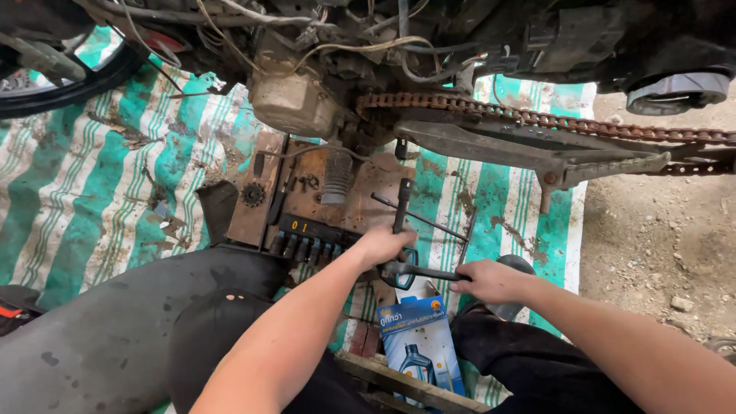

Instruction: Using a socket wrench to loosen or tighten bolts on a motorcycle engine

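Observation:
My left hand (381, 247) is closed around the lower part of a long dark socket wrench (402, 201) that points up toward the motorcycle engine (295, 96). My right hand (491, 280) grips the dark cross handle (429, 271) of the same tool, just right of my left hand. A rusty drive chain (537, 119) runs right from the engine. The tool's tip ends below the engine near a black ribbed rubber boot (336, 178).
A black socket set rail (307, 236) and a small sprocket (252, 194) lie on a rusty plate (261, 207). A blue oil box (418, 337) rests between my knees. A green-and-white striped tarp (84, 199) covers the ground; bare dirt (659, 230) lies right.

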